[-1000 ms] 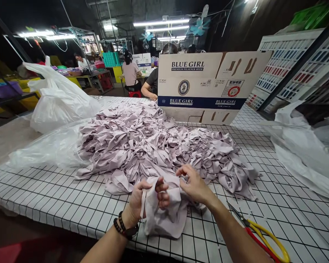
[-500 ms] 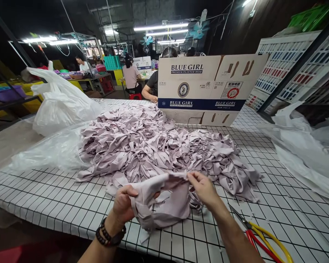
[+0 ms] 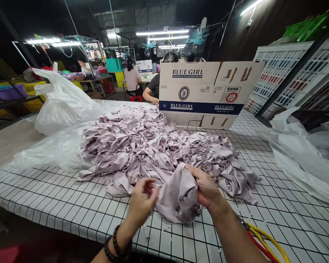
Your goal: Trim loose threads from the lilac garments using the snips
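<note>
My right hand (image 3: 208, 188) grips a pale mauve cloth piece (image 3: 178, 193) by its right side, fingers partly behind it. The cloth hangs in a rounded fold above the table front. Just left of it is my left hand (image 3: 144, 199), its fingers loosely curled and apart from the thumb, with nothing visible between them. The thumb tip is close to the cloth edge; whether it touches, I cannot tell. Behind both hands lies a large heap of similar mauve cloth pieces (image 3: 131, 146). Scissors (image 3: 265, 241) with red and yellow handles lie beside my right forearm, which partly covers their blades.
A cardboard box (image 3: 193, 86) stands beyond the heap. White plastic bags (image 3: 63, 102) are at the left, with another plastic bag (image 3: 298, 146) at the right. The table (image 3: 79, 215) has a white, black-grid cover. A co-worker's arm (image 3: 152, 93) shows behind the box.
My left hand has let go of the cloth's left side. The cloth, stretched between both hands before, now hangs folded from my right hand.
</note>
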Demonstrator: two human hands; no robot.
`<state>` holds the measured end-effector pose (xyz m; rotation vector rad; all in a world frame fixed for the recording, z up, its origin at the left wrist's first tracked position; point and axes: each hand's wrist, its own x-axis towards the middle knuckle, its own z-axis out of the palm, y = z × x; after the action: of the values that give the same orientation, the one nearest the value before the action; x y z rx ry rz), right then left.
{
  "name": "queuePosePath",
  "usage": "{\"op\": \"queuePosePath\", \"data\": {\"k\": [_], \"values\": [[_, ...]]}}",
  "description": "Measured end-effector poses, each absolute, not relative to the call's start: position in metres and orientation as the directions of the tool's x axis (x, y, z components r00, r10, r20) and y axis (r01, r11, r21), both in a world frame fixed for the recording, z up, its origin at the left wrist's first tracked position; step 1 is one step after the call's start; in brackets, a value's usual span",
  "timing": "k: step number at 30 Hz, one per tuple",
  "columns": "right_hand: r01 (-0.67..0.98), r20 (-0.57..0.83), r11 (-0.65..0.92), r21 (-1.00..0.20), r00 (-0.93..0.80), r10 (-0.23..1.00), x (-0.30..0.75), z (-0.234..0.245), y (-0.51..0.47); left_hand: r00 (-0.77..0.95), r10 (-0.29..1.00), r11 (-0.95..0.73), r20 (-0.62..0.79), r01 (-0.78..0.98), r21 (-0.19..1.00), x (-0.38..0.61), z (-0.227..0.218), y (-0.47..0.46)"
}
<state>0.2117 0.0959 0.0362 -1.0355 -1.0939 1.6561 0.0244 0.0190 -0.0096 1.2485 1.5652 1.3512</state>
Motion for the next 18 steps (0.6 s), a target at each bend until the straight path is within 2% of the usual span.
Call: {"op": "queuePosePath", "data": {"k": [2,3,6,11,14,18], "values": [[-0.259,-0.186,-0.26,-0.93,-0.276,0.943,0.202,0.04,0.092,-0.146,0.988,-0.025,0.055,0.202,0.979,0.052,-0.016,0.023],[-0.272,-0.189,-0.267,-0.924,-0.282,0.941,0.198,0.043,0.089,-0.136,0.99,-0.017,0.043,0.192,0.981,0.063,-0.021,0.027],[-0.289,-0.193,-0.287,-0.913,-0.315,0.929,0.195,0.053,0.08,-0.159,0.987,-0.001,0.036,0.215,0.977,0.081,-0.037,0.041],[-0.228,-0.182,-0.305,-0.925,-0.441,0.879,0.208,0.069,0.064,-0.239,0.97,0.046,0.046,0.366,0.93,0.08,-0.044,0.05],[-0.088,-0.129,-0.193,-0.977,-0.475,0.871,0.22,0.075,0.056,-0.274,0.962,0.089,-0.007,0.289,0.953,0.077,-0.045,0.051],[0.255,-0.064,0.036,-0.966,-0.371,0.926,0.237,0.077,0.054,-0.242,0.965,0.134,-0.096,0.148,0.98,0.068,-0.05,0.052]]}}
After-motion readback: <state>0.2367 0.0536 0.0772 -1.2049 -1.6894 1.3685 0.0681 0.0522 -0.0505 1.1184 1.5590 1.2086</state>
